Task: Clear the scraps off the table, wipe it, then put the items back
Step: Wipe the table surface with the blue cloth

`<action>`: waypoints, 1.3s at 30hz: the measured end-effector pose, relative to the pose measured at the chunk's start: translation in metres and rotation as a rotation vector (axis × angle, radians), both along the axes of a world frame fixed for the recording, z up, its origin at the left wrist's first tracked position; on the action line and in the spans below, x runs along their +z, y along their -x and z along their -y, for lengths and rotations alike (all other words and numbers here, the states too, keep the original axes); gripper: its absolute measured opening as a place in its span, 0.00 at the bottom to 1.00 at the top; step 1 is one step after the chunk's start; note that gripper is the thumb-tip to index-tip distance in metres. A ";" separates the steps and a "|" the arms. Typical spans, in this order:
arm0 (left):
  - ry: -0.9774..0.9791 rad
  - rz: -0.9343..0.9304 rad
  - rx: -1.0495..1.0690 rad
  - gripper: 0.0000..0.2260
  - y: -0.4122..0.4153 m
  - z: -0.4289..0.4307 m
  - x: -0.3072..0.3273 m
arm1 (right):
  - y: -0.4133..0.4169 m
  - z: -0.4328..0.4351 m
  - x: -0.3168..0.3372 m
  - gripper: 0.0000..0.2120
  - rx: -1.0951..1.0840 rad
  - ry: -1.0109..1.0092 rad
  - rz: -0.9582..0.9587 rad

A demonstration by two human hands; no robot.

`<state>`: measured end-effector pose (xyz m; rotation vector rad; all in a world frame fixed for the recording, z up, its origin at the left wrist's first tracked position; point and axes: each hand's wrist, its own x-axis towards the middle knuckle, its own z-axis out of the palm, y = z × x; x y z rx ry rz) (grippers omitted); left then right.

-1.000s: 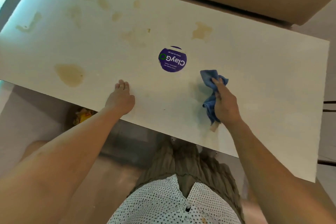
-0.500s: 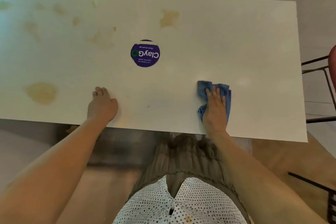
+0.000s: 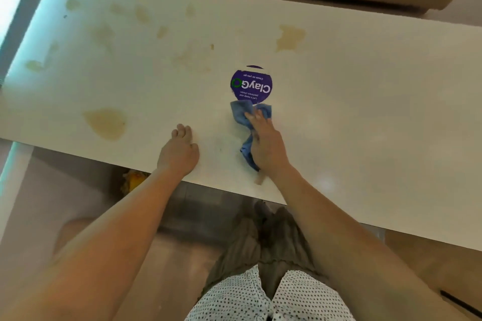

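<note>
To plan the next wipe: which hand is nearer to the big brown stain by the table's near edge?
Left. The left hand lies flat just right of the stain; the right hand, on the cloth, is farther right.
</note>
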<state>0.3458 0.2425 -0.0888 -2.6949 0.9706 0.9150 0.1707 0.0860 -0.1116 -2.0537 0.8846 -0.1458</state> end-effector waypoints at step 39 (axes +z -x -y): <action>0.361 -0.023 0.319 0.32 -0.031 0.071 0.033 | 0.058 0.152 0.003 0.25 -0.643 0.171 -0.003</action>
